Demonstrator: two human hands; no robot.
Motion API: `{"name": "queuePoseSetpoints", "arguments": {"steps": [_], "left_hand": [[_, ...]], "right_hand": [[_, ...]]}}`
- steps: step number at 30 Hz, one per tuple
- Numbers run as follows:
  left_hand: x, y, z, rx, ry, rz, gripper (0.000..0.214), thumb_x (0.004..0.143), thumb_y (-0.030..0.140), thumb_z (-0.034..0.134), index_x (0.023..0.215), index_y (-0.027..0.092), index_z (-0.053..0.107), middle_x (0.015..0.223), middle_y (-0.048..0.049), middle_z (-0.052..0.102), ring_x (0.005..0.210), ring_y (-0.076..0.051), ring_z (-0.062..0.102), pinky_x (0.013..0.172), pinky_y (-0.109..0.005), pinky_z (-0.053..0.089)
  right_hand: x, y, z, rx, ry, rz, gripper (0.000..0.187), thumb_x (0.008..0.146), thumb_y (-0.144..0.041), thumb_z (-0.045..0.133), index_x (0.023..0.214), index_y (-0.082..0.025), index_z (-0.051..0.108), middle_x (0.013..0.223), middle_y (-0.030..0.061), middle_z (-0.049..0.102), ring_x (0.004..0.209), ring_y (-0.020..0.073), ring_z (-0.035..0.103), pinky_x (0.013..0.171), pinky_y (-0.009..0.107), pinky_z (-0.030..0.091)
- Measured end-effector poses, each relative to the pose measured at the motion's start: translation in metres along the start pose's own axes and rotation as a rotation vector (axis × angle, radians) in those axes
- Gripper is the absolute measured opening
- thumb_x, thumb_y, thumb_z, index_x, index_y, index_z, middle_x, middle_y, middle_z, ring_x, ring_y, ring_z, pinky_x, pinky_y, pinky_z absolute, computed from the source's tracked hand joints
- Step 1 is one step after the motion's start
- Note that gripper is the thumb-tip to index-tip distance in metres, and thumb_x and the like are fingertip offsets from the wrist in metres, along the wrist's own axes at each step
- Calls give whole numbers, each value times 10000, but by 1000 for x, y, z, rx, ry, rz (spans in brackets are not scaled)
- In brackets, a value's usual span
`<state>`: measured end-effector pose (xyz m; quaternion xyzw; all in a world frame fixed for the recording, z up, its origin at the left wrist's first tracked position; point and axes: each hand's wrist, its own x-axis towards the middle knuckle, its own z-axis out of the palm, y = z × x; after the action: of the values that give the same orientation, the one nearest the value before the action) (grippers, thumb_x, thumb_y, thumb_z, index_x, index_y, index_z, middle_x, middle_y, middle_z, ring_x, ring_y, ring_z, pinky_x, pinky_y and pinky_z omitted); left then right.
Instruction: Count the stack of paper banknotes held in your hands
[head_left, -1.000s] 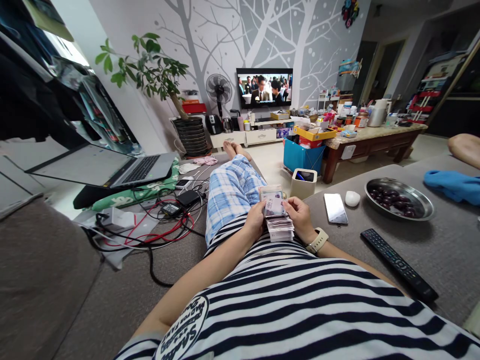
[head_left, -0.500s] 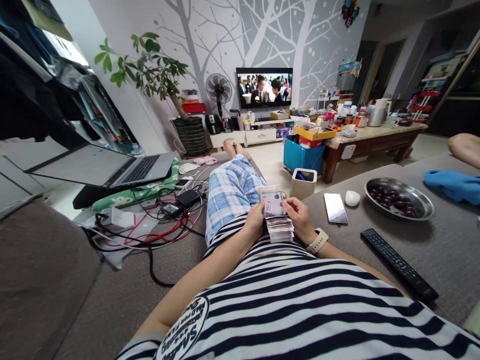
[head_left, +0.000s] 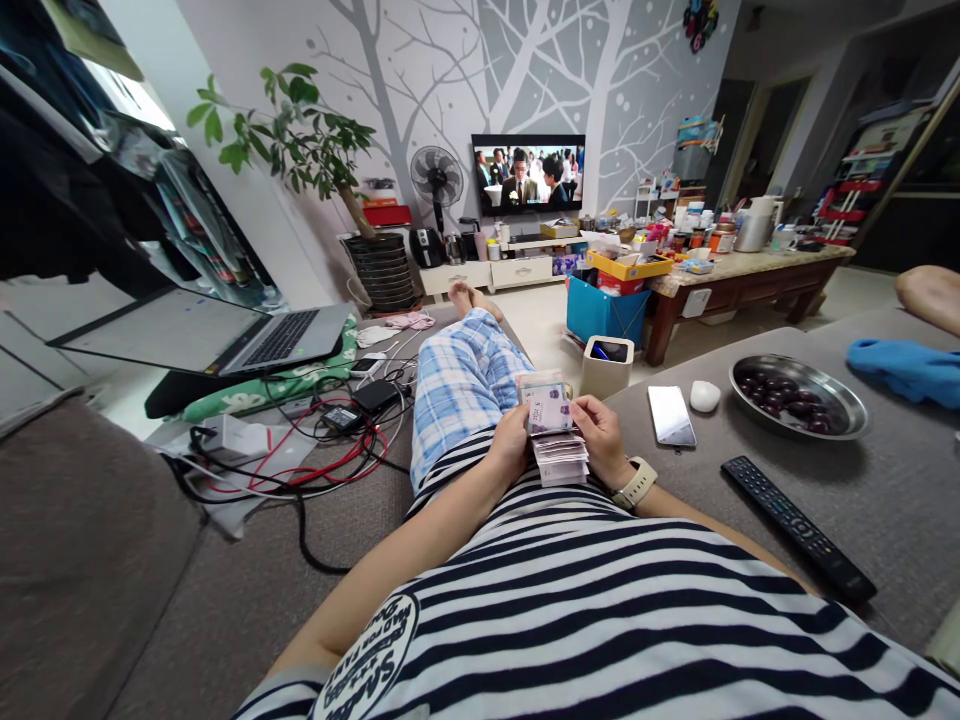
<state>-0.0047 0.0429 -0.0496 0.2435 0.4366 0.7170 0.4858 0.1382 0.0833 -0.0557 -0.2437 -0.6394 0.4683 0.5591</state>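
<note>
A stack of banknotes (head_left: pixel 561 462) is held over my lap, its lower ends folded down toward my striped shirt. My left hand (head_left: pixel 511 440) is closed round the stack's left side, thumb on top. With my right hand (head_left: pixel 598 432), I pinch the right edge of the top banknote (head_left: pixel 550 408), which lies face up with a printed figure 5 visible. More notes show behind it. A pale watch (head_left: pixel 636 483) is on my right wrist. The fingers under the stack are hidden.
On the sofa to the right lie a phone (head_left: pixel 671 416), a white earbud case (head_left: pixel 704 397), a remote control (head_left: pixel 797 525) and a steel bowl (head_left: pixel 851 420) of dark round fruit. Tangled cables (head_left: pixel 330 470) and a laptop (head_left: pixel 292 335) are at left. A cream bin (head_left: pixel 606 375) stands beyond.
The top banknote has shifted and turned slightly between my hands. My right fingers have moved a little to the right. Both hands keep hold of the notes.
</note>
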Motion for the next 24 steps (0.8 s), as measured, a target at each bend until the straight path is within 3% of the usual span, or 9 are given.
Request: {"name": "queuePoseSetpoints", "arguments": {"steps": [7,15,18,24], "left_hand": [[-2,0,2,1,16,-4,284,606,348,872,734,153,709,791,-86,770,863,-269,729,823,-367,576],[2,-3,1,-51,31,-24,243,702,339,823,804,162,692,778,-83,772,940,-313,756,911,-448,587],[2,-3,1,-50,47,-14,228,718,323,814,817,154,698,793,-88,781,961,-310,757,939,-448,582],[-5,2,4,-50,-29,-26,255,696,273,830,889,138,732,843,-104,797,958,-319,766,937,-452,587]], "right_hand": [[-1,-5,0,-1,-6,-9,441,885,-653,626,742,-236,615,658,0,574,623,179,494,597,324,437],[-2,1,0,90,-60,39,532,891,-760,595,747,-248,602,564,-6,588,512,165,457,524,322,392],[-1,3,1,96,-83,52,529,847,-758,667,735,-246,596,559,-10,593,517,162,481,548,324,424],[1,6,2,6,13,65,525,752,-720,774,709,-245,555,593,-29,537,546,151,466,536,309,399]]}}
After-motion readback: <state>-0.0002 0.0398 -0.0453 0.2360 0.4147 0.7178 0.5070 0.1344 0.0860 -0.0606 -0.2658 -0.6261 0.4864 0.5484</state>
